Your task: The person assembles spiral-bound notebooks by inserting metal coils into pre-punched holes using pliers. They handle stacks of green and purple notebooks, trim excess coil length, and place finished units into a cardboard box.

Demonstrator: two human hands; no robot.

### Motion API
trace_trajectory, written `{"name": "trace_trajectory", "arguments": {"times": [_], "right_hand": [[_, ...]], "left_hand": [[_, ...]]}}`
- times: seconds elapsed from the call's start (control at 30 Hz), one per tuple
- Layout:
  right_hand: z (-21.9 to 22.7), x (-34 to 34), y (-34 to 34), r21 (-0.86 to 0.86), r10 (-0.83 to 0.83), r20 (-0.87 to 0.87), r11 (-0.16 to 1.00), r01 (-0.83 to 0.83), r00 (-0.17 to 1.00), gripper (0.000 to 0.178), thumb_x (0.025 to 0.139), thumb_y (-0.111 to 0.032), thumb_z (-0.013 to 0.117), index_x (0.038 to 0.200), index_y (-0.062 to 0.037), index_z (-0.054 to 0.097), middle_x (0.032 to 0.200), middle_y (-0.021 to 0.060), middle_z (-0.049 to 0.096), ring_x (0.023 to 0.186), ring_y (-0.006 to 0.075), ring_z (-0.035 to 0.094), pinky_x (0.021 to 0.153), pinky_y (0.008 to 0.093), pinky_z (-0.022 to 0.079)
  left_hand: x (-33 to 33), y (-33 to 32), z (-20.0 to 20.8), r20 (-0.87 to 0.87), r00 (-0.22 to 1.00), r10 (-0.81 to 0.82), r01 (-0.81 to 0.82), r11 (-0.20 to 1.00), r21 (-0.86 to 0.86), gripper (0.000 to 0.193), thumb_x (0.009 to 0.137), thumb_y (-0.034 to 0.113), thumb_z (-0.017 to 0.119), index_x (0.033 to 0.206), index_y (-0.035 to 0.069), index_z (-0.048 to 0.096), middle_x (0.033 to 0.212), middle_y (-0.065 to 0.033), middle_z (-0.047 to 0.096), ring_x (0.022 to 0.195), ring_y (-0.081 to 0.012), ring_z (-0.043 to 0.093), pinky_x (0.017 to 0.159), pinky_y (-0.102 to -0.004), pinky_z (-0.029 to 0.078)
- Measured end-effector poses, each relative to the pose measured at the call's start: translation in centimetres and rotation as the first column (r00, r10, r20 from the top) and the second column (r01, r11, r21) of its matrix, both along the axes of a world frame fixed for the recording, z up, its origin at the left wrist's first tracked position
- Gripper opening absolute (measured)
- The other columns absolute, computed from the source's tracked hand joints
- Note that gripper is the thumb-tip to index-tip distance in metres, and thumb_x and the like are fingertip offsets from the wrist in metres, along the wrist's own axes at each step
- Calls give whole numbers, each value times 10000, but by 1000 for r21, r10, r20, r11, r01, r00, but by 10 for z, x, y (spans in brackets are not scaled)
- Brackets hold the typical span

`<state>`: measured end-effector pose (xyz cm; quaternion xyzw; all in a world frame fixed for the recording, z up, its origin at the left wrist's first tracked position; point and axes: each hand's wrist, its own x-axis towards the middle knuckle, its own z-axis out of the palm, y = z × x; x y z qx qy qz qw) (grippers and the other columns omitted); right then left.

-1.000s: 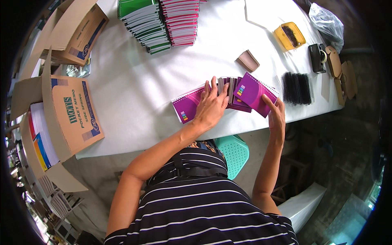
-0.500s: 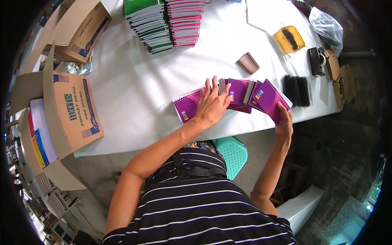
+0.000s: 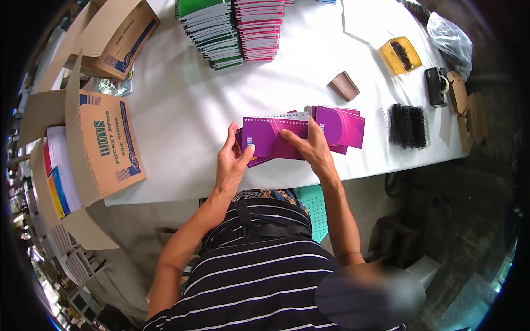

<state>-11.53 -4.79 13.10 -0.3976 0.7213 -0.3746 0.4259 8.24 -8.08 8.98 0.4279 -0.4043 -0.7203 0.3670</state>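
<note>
Both my hands hold one purple spiral-bound notebook (image 3: 270, 135) upright near the front edge of the white table (image 3: 182, 110). My left hand (image 3: 231, 161) grips its lower left corner. My right hand (image 3: 309, 146) pinches its right side, fingers across the cover. Behind it lie more purple notebooks (image 3: 341, 126), fanned out flat on the table to the right.
Stacks of green (image 3: 207, 30) and pink notebooks (image 3: 259, 27) stand at the back. A black bundle of spiral coils (image 3: 407, 126), a brown block (image 3: 345, 86), a yellow tray (image 3: 399, 55) and a tape dispenser (image 3: 436, 85) lie right. Open cardboard boxes (image 3: 102, 143) stand left.
The purple notebooks were spread under both hands; now my left hand has come off the pile and both hands have lifted one notebook upright. My right hand moved left from the table's edge.
</note>
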Motion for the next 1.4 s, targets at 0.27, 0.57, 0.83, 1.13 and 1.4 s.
{"name": "trace_trajectory", "arguments": {"times": [0.27, 0.57, 0.83, 1.13, 1.4], "right_hand": [[2, 11, 11, -301, -147, -532, 953, -24, 834, 482, 838, -62, 667, 1269, 38, 476, 1266, 249, 487, 1134, 415, 527, 946, 438, 467], [-41, -98, 45, -198, -231, -573, 970, 141, 786, 554, 939, -246, 587, 1352, 68, 391, 1302, 262, 445, 1162, 377, 494, 1001, 424, 415], [-19, -83, 43, -185, -192, -844, 981, 64, 502, 639, 844, -273, 700, 1363, -9, 437, 1435, 208, 356, 1265, 384, 409, 1045, 475, 355], [2, 2, 16, 78, 326, -842, 862, -500, 430, 923, 541, -198, 866, 1359, -140, 440, 1447, 100, 367, 1362, 316, 303, 1139, 503, 198], [34, 4, -4, -30, 323, -736, 862, -505, 595, 741, 621, -107, 831, 1289, -78, 513, 1402, 143, 432, 1310, 350, 378, 1064, 474, 338]], "left_hand": [[-5, 8, -25, 429, 903, 15, 106, 961, -257, 715, 885, 112, 578, 1498, 58, 214, 1556, -261, 85, 1451, -331, 137, 1149, -377, 221], [-18, 1, -26, 481, 876, -38, 168, 958, -231, 642, 959, 147, 521, 1500, 48, 190, 1565, -240, 62, 1450, -298, 139, 1143, -345, 216], [-26, 7, -25, 622, 766, 162, 236, 829, -507, 597, 977, 196, 472, 1505, 113, 206, 1546, -271, 73, 1430, -442, 86, 1133, -517, 202], [-42, -68, -3, 912, 405, -60, 813, 481, -329, 508, 991, 490, 333, 1321, 166, 542, 1376, -21, 516, 1340, -348, 377, 1108, -602, 198], [-4, -59, -9, 842, 521, 139, 710, 477, -518, 566, 961, 461, 419, 1427, 141, 400, 1496, -89, 347, 1354, -426, 314, 1052, -640, 257]]}}
